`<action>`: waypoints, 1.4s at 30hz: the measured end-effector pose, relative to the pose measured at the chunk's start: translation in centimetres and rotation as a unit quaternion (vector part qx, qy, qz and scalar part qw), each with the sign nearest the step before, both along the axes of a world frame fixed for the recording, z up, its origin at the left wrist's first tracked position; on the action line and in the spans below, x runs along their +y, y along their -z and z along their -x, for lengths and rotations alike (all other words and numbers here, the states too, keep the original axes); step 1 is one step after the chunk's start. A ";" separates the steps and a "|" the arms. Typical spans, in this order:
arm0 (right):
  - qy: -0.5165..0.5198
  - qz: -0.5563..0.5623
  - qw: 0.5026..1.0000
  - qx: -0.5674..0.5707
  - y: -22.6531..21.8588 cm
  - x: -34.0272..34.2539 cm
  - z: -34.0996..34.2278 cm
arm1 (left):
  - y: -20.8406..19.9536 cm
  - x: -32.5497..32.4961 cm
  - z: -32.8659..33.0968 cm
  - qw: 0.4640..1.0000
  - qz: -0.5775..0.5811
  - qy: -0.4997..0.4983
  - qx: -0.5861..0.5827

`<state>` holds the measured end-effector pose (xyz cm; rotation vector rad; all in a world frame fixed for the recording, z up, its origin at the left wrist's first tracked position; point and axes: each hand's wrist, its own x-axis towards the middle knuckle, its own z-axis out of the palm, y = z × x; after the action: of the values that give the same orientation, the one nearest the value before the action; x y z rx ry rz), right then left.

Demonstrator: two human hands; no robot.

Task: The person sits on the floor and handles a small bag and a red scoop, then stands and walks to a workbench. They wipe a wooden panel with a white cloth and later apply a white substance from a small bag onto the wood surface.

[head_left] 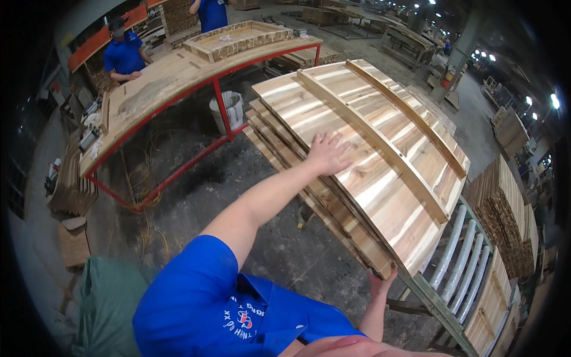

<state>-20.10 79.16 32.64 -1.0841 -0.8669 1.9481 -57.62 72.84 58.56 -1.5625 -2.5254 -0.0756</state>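
Note:
My left hand (329,153) lies flat with fingers spread on the top wooden panel (369,169). That panel is made of light and brown striped boards, with two long battens (380,146) across its upper face. Under it are more wooden panels (336,208), their edges stepped out on my side. At the near corner my right hand (380,284) grips the panel edge, its fingers partly hidden by the wood. The stack rests by a roller conveyor (455,247) with a green frame and grey rollers.
A red-framed workbench (214,68) stands to the left, bearing a wooden frame (238,40). A person in blue (125,56) is at its far side. A white bucket (228,110) sits beneath. Stacked boards (502,214) stand at right; green fabric (110,297) lies lower left.

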 end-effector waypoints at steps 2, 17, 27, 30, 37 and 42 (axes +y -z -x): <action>-0.022 -0.019 1.000 0.001 0.2 0.6 -1.0 | -0.3 0.3 -0.5 1.000 -0.005 0.013 0.003; 0.022 0.058 0.998 -0.004 -1.9 -1.5 0.3 | -1.6 -3.0 4.8 0.950 0.106 0.291 0.044; 0.455 0.056 0.870 -0.179 -1.8 -11.1 3.5 | -7.2 -1.8 15.5 0.843 0.061 0.523 -0.111; 0.340 0.146 0.929 0.024 -4.0 -17.2 14.3 | -9.9 0.3 19.7 0.863 0.020 0.481 -0.154; 0.112 0.088 0.947 0.289 -20.2 -20.4 37.3 | -15.6 11.0 24.7 0.842 -0.052 0.471 -0.258; 0.094 0.097 0.906 0.400 -22.8 -17.1 42.1 | -14.8 20.0 24.0 0.859 -0.064 0.462 -0.210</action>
<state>-62.24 62.03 55.44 -0.3541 -0.1110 2.0683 -81.61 92.88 73.40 -2.7575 -1.6640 -0.7476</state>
